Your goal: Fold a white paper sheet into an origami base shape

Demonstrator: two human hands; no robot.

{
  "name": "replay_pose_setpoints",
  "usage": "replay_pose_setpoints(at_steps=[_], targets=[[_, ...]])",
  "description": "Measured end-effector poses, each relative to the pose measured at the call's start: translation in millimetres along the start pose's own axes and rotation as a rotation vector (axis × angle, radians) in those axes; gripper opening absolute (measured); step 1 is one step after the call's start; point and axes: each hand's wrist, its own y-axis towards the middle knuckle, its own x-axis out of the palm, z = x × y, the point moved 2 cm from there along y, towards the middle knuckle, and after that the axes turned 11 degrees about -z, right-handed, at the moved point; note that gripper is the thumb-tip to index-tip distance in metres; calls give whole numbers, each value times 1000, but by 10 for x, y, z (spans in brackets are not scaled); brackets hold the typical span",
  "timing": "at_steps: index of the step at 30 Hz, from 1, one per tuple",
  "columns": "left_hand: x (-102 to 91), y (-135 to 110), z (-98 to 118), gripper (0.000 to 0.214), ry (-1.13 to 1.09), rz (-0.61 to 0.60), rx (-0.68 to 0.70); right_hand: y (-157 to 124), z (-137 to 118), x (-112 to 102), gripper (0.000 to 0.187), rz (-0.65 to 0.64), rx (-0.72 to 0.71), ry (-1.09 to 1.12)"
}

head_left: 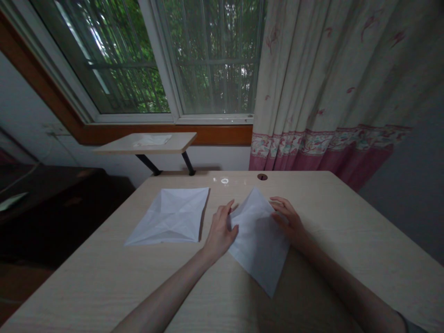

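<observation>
Homelike setting, floral curtain (312, 69) with pink hem (277, 163), barred window (215, 60) onto greenery (121, 27), pale desk (347, 222) with raised shelf (180, 143)

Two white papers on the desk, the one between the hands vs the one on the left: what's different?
Pose: the middle paper points a corner toward the person; the left paper has an edge facing them.
Contact: the left hand and right hand touch the middle paper; the left paper lies untouched.
Look: the left paper shows clear crossing creases; the middle paper looks smoother.
Shared: both white.
</observation>
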Motion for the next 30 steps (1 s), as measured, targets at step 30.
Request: replay_pose_setpoints(at_steps=[30], targets=[[-31, -36, 168, 45, 153, -267, 193, -41, 118, 69, 54, -71, -52, 78]])
